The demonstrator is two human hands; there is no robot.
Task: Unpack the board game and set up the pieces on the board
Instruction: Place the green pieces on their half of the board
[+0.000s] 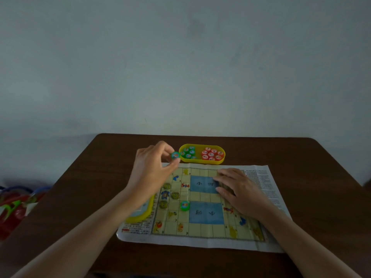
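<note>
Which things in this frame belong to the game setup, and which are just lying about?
Job: paper board, yellow tray of pieces, pinched green piece in left hand, placed green piece on board, right hand flat on board.
Lying about: yellow lid under left forearm, colourful clutter far left.

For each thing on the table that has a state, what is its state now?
Left hand: pinches a green piece, raised beside the tray.
Right hand: flat, pressing on the board.
Board: unfolded, flat on the table.
Tray: open, green pieces left, red pieces right.
Lid: off, lying by the board's left edge.
Second green piece: standing on the board.
</note>
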